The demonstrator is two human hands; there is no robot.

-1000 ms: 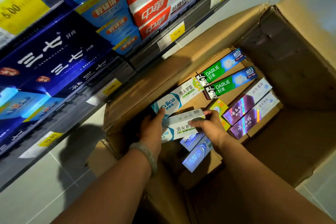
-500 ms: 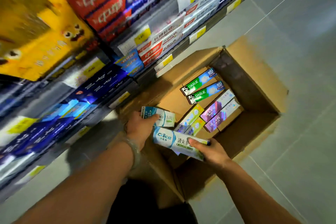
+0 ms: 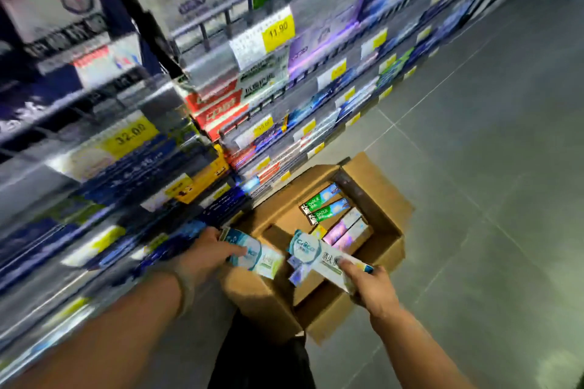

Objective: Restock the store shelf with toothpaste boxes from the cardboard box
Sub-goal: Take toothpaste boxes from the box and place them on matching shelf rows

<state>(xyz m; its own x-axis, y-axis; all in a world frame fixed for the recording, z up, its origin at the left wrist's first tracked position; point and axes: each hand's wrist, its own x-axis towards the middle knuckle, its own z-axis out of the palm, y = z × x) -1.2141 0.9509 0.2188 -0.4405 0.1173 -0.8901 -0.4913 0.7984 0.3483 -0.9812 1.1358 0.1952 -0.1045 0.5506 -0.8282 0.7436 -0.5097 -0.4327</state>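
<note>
The store shelf (image 3: pixel 240 95) fills the left and upper part of the view, its tiers packed with toothpaste cartons and badly smeared by motion blur. Grey floor tiles (image 3: pixel 474 183) take up the right side. On the floor, just beside the foot of the shelf, stands the open cardboard box (image 3: pixel 384 196) with its flaps spread. The left hand (image 3: pixel 205 254) is over the near left corner of the cardboard box, close to the lowest tiers, its fingers and thumb wrapped round a white and teal toothpaste box (image 3: pixel 257 259). The right hand (image 3: pixel 371 287) is above the near edge and pinches the end of a second white and teal toothpaste box (image 3: pixel 317 257), which points up and to the left. A bluish carton (image 3: pixel 298 275) seems to hang beneath it, though the blur leaves that unsure. Inside the cardboard box two green toothpaste boxes (image 3: pixel 320 199) lie side by side, with purple ones (image 3: pixel 343 226) next to them. A pale band (image 3: pixel 186 286) circles the left wrist. Yellow price tags (image 3: pixel 278 31) hang along the shelf rails
</note>
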